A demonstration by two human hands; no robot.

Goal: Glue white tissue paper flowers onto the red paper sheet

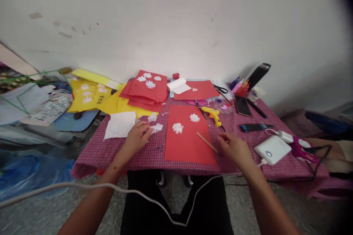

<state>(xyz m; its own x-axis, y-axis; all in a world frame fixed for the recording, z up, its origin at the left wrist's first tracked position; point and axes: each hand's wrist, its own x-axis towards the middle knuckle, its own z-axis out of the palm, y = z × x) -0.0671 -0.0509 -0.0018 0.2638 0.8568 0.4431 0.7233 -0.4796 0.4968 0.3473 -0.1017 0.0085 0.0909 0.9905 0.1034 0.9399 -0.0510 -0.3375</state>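
Note:
My left hand (138,136) pinches a small piece of white tissue paper (157,127) left of the red paper sheet (190,147). Another tissue scrap (152,117) lies just behind its fingers, and a larger white tissue sheet (118,125) lies to its left. On the red sheet sit two white crumpled paper flowers (178,128). A thin wooden stick (206,142) lies slantwise over the sheet's right part. Next to the stick's near end, my right hand (234,148) is closed with curled fingers; whether anything is in them is hidden.
A yellow glue gun (211,113) lies behind the red sheet's right edge. At the back are a stack of red papers (147,90), a white roll (177,84) and black scissors (220,89). A white power bank (273,149) stands right; its cable crosses my lap.

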